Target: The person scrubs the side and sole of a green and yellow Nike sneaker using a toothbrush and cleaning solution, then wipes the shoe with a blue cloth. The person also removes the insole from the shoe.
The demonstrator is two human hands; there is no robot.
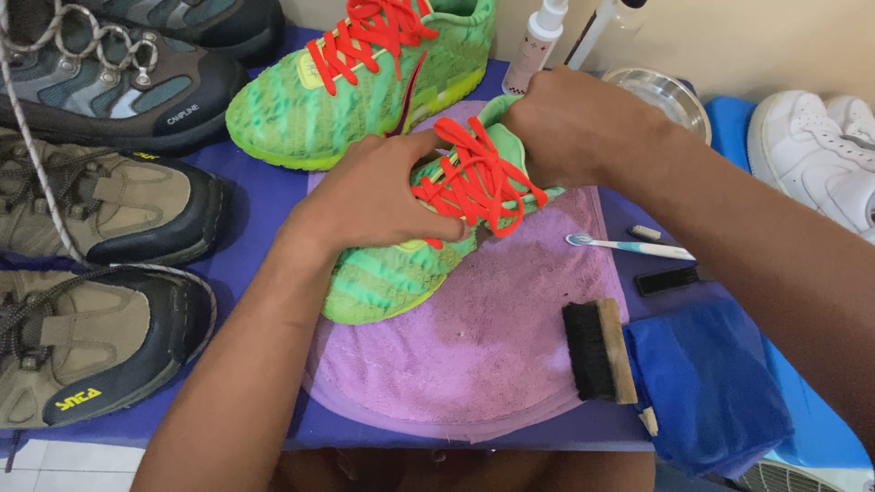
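Green sneaker (pixel 392 273) with red laces (pixel 476 182) lies on a purple towel (pixel 492 337), and both hands hold it. The left hand (pixel 369 196) lies over the middle of the shoe, with fingers closed on the upper part near the laces. The right hand (pixel 570 128) is clamped around the heel end of the shoe, fingers wrapped and hidden behind it. The toe of the shoe points out from under the left hand, toward the person.

Just beyond the two hands stands the second green sneaker (pixel 355 82) of the pair, also with red laces. Behind the right hand there is a white spray bottle (pixel 538 41) and a clear bowl (pixel 661 91). Past the right wrist, on the outer side, lies a white sneaker (pixel 816 155).

Below the right forearm, a toothbrush (pixel 629 246) with light blue handle lies at the towel edge, and near it a small black brush (pixel 670 280). Closer to the person a wooden brush (pixel 597 351) with black bristles rests on the towel, touching a blue cloth (pixel 715 383).

On the outer side of the left arm, three hiking shoes are in a row: a grey one (pixel 109 82) and two tan ones (pixel 100 200) (pixel 82 342).
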